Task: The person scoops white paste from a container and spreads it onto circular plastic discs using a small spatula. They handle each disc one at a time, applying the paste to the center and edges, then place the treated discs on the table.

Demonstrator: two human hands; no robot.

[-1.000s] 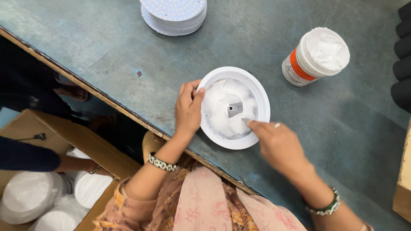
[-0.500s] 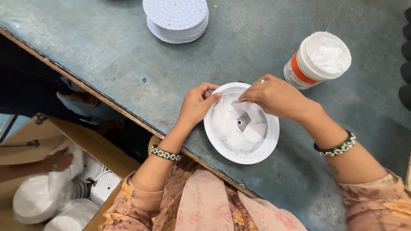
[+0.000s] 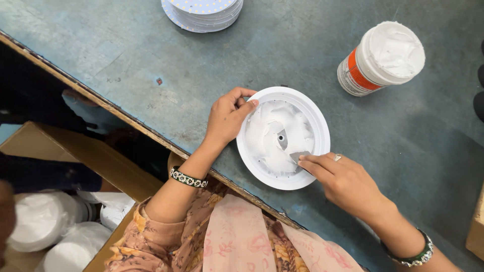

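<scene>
1. Round white housing (image 3: 283, 137), lying flat on the blue-grey table (image 3: 126, 60) close to its near edge; its inside is smeared with white paste.
2. Left hand (image 3: 228, 117), fingers curled over the housing's left rim, thumb and fingertips pressing it in place.
3. Right hand (image 3: 343, 179), fingers pinched narrow around a small metal spreader (image 3: 299, 156) whose blade rests on the paste at the housing's lower right.
4. Open tub of white paste (image 3: 383, 58), with an orange band, standing well apart to the upper right of the housing; bare tabletop lies between them.
5. Stack of round white discs (image 3: 201, 12) at the far edge of the view, well apart from the housing, with open table in between.
6. Table edge, running diagonally from upper left to lower centre, just beside the housing and under the left forearm.
7. Cardboard box (image 3: 75, 166) below the edge at left, holding bagged white housings (image 3: 45, 231).
</scene>
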